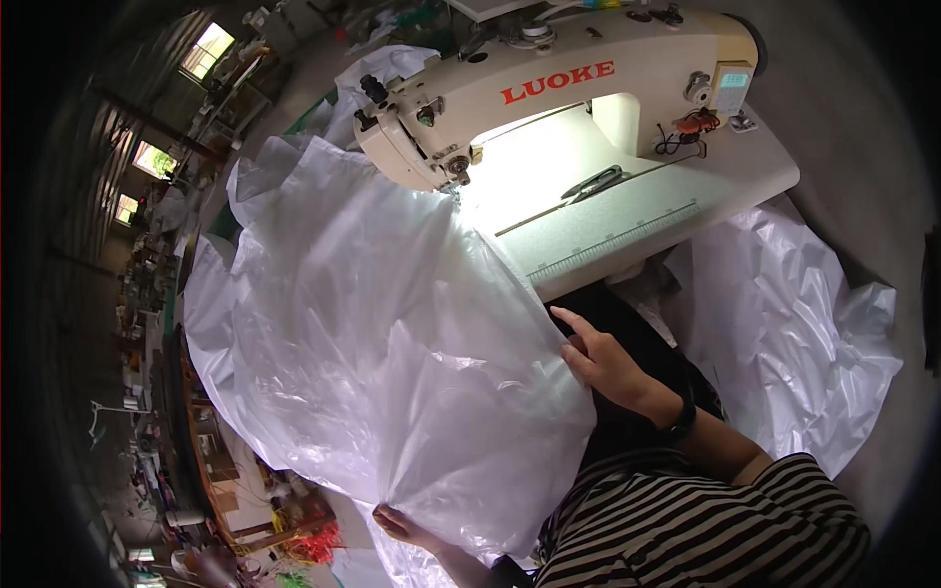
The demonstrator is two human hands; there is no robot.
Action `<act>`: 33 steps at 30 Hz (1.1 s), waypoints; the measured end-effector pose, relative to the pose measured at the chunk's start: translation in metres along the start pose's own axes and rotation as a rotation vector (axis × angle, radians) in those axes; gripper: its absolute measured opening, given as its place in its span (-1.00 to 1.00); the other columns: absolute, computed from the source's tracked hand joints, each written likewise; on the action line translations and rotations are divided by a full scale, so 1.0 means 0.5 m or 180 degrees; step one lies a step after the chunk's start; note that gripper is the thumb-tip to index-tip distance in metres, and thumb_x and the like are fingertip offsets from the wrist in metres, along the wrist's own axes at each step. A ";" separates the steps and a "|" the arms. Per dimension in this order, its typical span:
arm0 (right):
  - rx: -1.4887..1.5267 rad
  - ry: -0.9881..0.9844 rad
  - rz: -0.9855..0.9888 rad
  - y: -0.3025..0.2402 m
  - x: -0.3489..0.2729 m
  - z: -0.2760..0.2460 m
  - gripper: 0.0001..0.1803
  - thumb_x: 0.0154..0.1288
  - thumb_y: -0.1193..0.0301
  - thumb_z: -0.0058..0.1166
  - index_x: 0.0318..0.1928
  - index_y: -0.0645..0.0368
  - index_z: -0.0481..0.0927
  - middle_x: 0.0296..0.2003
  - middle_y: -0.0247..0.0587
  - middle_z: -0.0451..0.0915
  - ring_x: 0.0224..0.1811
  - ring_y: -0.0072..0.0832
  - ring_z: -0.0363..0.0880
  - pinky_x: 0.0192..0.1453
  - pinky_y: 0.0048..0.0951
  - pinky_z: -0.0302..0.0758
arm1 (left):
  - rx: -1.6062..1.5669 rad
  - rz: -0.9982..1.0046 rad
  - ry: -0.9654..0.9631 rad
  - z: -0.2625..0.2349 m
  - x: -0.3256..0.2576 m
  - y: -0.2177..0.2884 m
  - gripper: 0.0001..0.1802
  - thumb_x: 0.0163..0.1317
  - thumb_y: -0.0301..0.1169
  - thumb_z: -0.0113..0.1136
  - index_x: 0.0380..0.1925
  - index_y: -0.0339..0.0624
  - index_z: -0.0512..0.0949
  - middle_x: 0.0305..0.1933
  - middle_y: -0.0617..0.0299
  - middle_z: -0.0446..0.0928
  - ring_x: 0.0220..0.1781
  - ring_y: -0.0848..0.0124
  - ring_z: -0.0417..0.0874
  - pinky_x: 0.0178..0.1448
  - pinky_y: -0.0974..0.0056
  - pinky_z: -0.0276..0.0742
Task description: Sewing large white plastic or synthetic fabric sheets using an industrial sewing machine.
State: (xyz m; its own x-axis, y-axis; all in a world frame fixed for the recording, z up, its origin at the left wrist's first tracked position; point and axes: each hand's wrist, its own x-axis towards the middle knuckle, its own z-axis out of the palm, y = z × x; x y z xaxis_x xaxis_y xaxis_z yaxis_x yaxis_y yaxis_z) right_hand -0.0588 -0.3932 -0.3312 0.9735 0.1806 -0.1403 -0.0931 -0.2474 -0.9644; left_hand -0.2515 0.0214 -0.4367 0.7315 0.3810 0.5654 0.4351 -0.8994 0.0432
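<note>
A large, crinkled sheet of translucent white plastic [412, 343] hangs from under the sewing machine's needle area down over my lap. My left hand [407, 527] is at its lower edge, fingers closed on the plastic and drawing folds toward them. Along the right edge of the sheet is my right hand [613, 370], thumb against the plastic and index finger stretched out past the edge; the other fingers are partly hidden. The white sewing machine [578, 73] stands ahead, its needle end [456, 174] right above the upper part of the sheet.
On the lit machine bed [588, 235] lie a pair of thread snips [593, 183] and a printed ruler scale. More white plastic [784, 333] is heaped below the table's right side. At left are cluttered workshop shelves and a red bundle of strands [319, 541].
</note>
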 end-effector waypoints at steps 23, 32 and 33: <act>-0.3133 0.0300 -0.1121 -0.019 -0.017 0.077 -0.28 0.07 0.57 0.08 0.33 0.44 0.33 -0.67 -0.34 0.48 -0.75 -0.54 0.48 -0.68 -0.50 0.43 | -0.2286 -0.1252 0.0478 -0.089 0.158 0.085 -0.72 0.49 -0.38 0.05 -0.42 -0.30 0.40 -0.47 0.26 0.35 -0.38 0.44 0.35 -0.25 0.24 0.36; -0.2758 0.0365 -0.1294 -0.043 0.134 0.054 -0.35 0.12 0.58 0.05 0.26 0.56 0.31 -0.64 -0.20 0.55 -0.63 -0.30 0.59 -0.58 -0.35 0.48 | -0.2229 -0.0671 0.0221 -0.019 0.347 0.175 -0.69 0.50 -0.33 0.00 -0.34 -0.41 0.46 -0.39 0.10 0.46 -0.35 0.31 0.42 -0.19 0.23 0.40; -0.2539 0.0424 -0.1406 -0.046 0.155 0.051 -0.41 0.18 0.59 0.01 0.25 0.56 0.30 -0.63 -0.14 0.55 -0.64 -0.20 0.57 -0.55 -0.27 0.49 | -0.2206 -0.0578 0.0254 -0.008 0.364 0.184 -0.69 0.49 -0.34 0.01 -0.34 -0.42 0.47 -0.38 0.07 0.48 -0.36 0.30 0.42 -0.20 0.22 0.41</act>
State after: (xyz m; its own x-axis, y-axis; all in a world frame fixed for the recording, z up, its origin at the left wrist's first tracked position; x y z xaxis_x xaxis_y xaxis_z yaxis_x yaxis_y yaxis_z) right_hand 0.0132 -0.3491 -0.3257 0.9070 0.3160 0.2785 0.4162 -0.7741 -0.4770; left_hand -0.0806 0.0069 -0.3265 0.6272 0.5446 0.5569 0.0937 -0.7625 0.6401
